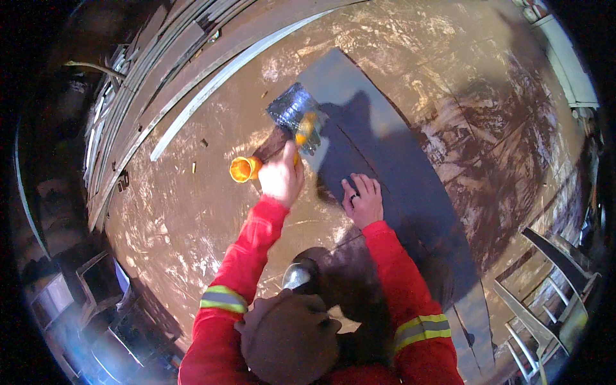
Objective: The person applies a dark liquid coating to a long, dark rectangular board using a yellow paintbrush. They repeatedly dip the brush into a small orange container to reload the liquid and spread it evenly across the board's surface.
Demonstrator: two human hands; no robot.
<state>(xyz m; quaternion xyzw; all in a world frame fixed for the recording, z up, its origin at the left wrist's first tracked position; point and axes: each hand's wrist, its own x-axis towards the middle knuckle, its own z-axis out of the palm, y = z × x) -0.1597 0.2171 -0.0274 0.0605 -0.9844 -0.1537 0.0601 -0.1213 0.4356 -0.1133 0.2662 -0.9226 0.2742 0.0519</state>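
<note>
My left hand (281, 176) is closed around a yellow-orange tool (245, 169) with a hollow, cup-shaped end. Beyond my fingers, a clear, shiny part (294, 106) shows over the edge of a long grey-blue board (410, 186); the tool's exact kind is unclear. My right hand (366, 204) lies on the board's left edge, its fingers apart and slightly bent, a dark ring on one of them. Nothing shows in that hand. A dark line runs along the board, and shadow covers much of its surface.
Long planks and strips (154, 96) are stacked at the far left, with a pale strip (237, 70) along their near side. Brown, scuffed ground (173, 218) surrounds the board. An overturned chair frame (545, 301) stands at the lower right; dark clutter (102, 289) fills the lower left.
</note>
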